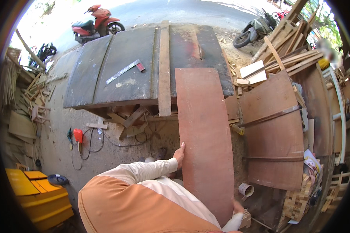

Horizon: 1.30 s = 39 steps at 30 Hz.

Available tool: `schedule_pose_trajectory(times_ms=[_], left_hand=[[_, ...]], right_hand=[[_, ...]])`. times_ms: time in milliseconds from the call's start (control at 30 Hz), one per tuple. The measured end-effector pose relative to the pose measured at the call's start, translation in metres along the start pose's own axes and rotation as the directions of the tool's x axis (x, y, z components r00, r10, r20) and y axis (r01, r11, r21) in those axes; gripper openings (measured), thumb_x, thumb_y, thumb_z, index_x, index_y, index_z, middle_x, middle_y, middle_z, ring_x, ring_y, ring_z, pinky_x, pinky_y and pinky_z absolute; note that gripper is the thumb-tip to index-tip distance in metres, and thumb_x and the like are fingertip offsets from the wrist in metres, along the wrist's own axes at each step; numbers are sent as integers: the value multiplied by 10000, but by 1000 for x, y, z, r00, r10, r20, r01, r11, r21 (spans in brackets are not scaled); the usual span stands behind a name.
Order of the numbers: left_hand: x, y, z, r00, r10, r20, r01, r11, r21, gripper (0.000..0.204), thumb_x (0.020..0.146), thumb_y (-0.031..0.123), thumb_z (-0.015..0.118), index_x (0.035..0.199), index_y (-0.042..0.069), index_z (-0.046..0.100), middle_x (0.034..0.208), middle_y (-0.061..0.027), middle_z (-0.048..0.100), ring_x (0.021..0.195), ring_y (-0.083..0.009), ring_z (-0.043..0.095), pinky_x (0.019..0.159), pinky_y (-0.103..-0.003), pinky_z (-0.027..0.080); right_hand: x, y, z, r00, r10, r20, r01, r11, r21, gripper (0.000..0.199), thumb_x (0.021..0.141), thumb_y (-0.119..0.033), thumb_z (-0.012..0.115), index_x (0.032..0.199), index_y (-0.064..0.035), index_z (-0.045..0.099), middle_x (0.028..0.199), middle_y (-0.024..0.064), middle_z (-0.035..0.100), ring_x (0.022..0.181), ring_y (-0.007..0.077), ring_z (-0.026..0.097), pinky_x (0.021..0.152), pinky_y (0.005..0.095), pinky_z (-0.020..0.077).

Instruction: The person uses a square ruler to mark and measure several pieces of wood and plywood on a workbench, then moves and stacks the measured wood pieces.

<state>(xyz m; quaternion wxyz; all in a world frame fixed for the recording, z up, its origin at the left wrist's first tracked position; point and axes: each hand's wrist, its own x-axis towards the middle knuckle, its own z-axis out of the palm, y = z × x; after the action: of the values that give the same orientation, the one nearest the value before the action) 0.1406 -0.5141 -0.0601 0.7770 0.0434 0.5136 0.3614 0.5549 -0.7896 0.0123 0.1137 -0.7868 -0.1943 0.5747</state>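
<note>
Board (204, 136), reddish, stretching ahead between left fingers (181, 150) and right fingers (237, 207), far end over the desk (132, 48). Pinched at its long edge by the left; on the right, too blurred to tell. Seems fairly light, stiff but unwieldy (thin plywood, perhaps); best held by both long edges, near mid-length.

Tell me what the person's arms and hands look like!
Long cream sleeves reach down near the wrists, on a top with a big orange part. The left hand has no glove. The right hand looks gloveless too, but it's blurry.
</note>
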Motion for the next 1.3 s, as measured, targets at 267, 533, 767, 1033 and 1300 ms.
schedule_pose_trajectory(times_ms=[267,533,767,1033,1300], left_hand=[[9,17,-20,999,4,39,-4,1000,-10,846,1008,640,438,1484,-60,405,1506,-172,478,1380,-281,452,1131,-418,388],[31,31,-47,998,46,31,-48,995,86,840,1008,635,445,1508,-38,380,1553,-159,426,1415,-277,413,1173,-419,328],[32,39,-60,993,41,113,-50,996,80,737,1047,562,427,1497,-22,407,1515,-137,477,1365,-261,483,1124,-403,407],[23,64,-54,994,35,105,-43,996,79,719,1034,582,442,1459,2,471,1444,-116,551,1287,-251,548,1031,-414,480],[41,74,-60,992,56,116,-69,991,111,714,1029,588,454,1443,8,501,1430,-109,569,1252,-239,570,1012,-418,478]], right_hand=[[9,41,31,957,-206,-206,228,969,91,532,990,-406,643,996,124,691,906,68,690,814,133,571,742,320,490],[24,27,64,947,-203,-247,236,965,114,543,1007,-425,619,882,99,689,820,33,653,770,100,521,689,307,467],[18,29,76,929,-269,-254,302,948,99,571,1008,-410,617,1094,152,677,962,88,709,880,136,592,787,317,497],[20,11,79,943,-235,-233,265,959,104,551,1016,-396,603,1079,146,683,958,85,702,864,130,587,774,322,496],[22,-11,85,934,-256,-249,282,956,76,564,1019,-405,596,1082,149,686,969,78,699,882,123,579,798,320,495]])
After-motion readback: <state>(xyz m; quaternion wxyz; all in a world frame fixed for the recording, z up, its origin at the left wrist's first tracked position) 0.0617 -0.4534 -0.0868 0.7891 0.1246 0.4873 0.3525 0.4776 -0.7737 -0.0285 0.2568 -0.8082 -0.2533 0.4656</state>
